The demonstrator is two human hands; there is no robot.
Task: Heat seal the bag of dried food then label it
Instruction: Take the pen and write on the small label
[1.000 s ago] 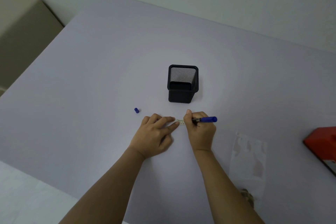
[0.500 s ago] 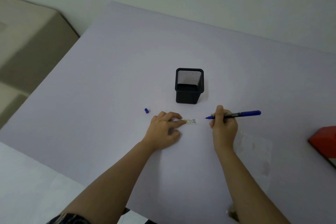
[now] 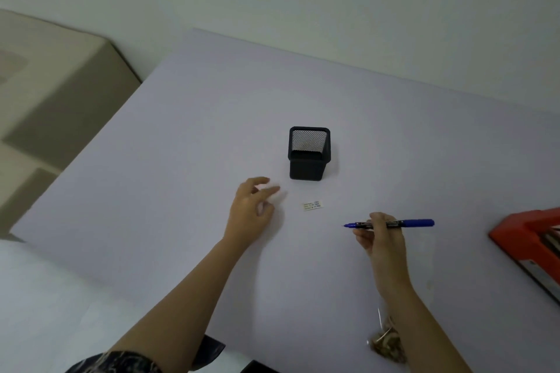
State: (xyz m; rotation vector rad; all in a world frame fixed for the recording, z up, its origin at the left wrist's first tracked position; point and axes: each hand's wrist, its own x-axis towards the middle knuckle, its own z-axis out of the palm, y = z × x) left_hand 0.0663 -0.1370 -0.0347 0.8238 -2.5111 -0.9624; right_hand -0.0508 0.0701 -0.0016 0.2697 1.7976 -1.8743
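Pale lilac table [image 3: 181,160] carries, left to right: left hand [image 3: 253,209], fingers loosely spread, holding nothing; one black mesh holder [image 3: 309,160]; one written label [image 3: 312,205]; right hand [image 3: 383,239] pinching one blue pen [image 3: 394,223]; one food bag [image 3: 386,342] by that forearm; one red sealer [image 3: 530,239].

Pale table [image 3: 181,160], four things on it.
From right hand [image 3: 384,241] gripping pen [image 3: 407,223]: label [image 3: 312,205] just beyond-left, mesh holder [image 3: 308,166] farther beyond, red sealer [image 3: 527,236] right, food bag [image 3: 387,344] nearer.

the table [image 3: 181,160] is pale lilac, the mesh pen holder [image 3: 309,157] black, the label [image 3: 313,205] white with dark print, the pen [image 3: 409,223] blue with a black band, and the sealer [image 3: 521,232] orange-red.
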